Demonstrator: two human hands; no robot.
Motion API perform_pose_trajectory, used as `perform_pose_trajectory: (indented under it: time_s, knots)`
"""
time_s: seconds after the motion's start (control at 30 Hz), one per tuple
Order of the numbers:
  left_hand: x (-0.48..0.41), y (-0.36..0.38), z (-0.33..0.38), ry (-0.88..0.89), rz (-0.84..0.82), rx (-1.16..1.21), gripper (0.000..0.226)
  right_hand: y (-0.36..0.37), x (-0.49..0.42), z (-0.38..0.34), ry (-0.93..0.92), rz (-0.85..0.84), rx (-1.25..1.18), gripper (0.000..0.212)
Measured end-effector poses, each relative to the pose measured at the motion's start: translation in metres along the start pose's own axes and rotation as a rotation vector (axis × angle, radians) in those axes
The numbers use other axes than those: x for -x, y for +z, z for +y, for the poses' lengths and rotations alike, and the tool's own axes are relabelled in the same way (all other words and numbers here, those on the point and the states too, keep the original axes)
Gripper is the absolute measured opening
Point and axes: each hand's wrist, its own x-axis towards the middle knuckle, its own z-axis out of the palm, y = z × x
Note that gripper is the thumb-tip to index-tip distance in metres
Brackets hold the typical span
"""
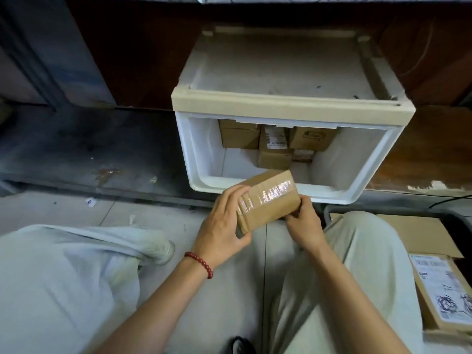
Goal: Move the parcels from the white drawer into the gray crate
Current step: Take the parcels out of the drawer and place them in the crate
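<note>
A brown cardboard parcel (268, 200) sealed with clear tape is held in front of the white drawer (201, 159), just above its front rim. My left hand (222, 221) grips the parcel's left end and my right hand (304, 221) grips its right lower corner. The drawer stands pulled out, and several more brown parcels (273, 146) sit stacked at its back. At the lower right, the gray crate's dark rim (328, 213) shows beside my right knee, with parcels (441, 290) lying inside it.
The drawer unit's beige top (281, 72) stands over the drawer, against a dark brown wall. My two bent legs in light trousers (63, 290) fill the foreground over a tiled floor. A dark stained ledge (102, 149) runs to the left of the drawer.
</note>
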Motion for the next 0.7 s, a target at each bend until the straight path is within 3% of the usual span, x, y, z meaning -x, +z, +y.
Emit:
perform_pose_trajectory:
  time_s: [0.1, 0.23, 0.37, 0.53, 0.63, 0.7]
  knots:
    - [0.002, -0.004, 0.009, 0.102, 0.001, -0.119, 0.088, 0.0, 0.005, 0.002, 0.013, 0.043, -0.022, 0.036]
    - [-0.004, -0.013, 0.012, 0.104, 0.05, -0.153, 0.088, -0.004, 0.009, -0.006, -0.067, 0.066, -0.067, 0.034]
    - [-0.004, -0.03, -0.003, -0.076, 0.067, -0.111, 0.086, 0.002, 0.013, -0.011, -0.255, 0.044, -0.084, 0.042]
    - [0.007, -0.048, -0.032, -0.34, 0.016, 0.042, 0.086, 0.015, 0.016, -0.013, -0.498, -0.116, -0.005, 0.044]
    - [0.006, -0.048, -0.043, -0.379, -0.009, 0.142, 0.089, 0.02, 0.016, -0.014, -0.528, -0.156, -0.045, 0.043]
    - [0.006, -0.048, -0.043, -0.382, 0.005, 0.227, 0.09, 0.019, 0.014, -0.014, -0.551, -0.091, -0.078, 0.043]
